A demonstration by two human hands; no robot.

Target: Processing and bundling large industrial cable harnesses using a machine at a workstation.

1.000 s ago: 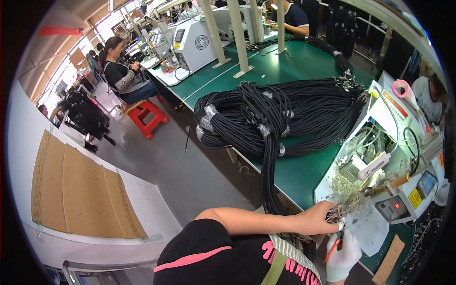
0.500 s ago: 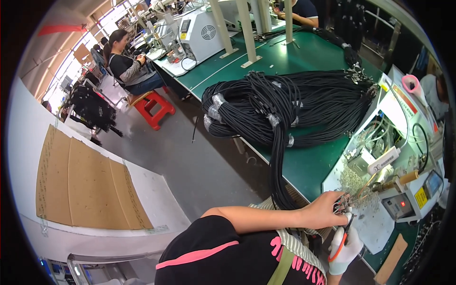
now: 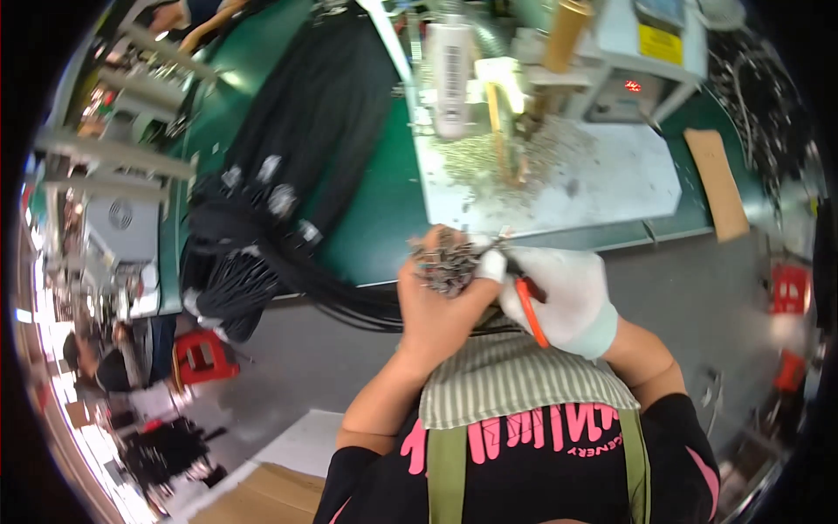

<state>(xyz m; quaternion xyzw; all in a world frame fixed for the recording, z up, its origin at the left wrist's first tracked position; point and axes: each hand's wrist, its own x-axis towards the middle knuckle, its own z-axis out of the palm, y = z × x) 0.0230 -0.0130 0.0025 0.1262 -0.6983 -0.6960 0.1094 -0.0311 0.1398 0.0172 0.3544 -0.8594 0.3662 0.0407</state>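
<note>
My left hand [image 3: 423, 310] is closed around a thick bundle of black cables [image 3: 349, 304], with their many small metal-tipped ends [image 3: 448, 262] sticking up out of the fist. A white cover wraps its thumb. My right hand [image 3: 572, 301], in a white glove, grips cutting pliers [image 3: 531, 314] with orange handles. The pliers' jaws are close to the cable ends, beside the left thumb; whether they touch a wire is too small to tell. The cables run left from my hand to a large black heap [image 3: 305, 131] on the green table [image 3: 371, 223].
Ahead lies a white board [image 3: 633, 179] strewn with small metal clippings [image 3: 476, 166]. A boxy machine [image 3: 633, 96] with a red display stands behind it, next to a white cylindrical thing [image 3: 449, 83]. A cardboard strip [image 3: 717, 188] sits at right. A person sits near a red stool [image 3: 205, 358] at left.
The view has swung right, so the board and my hands now lie in the middle. Both hands keep their hold on the cables and pliers.
</note>
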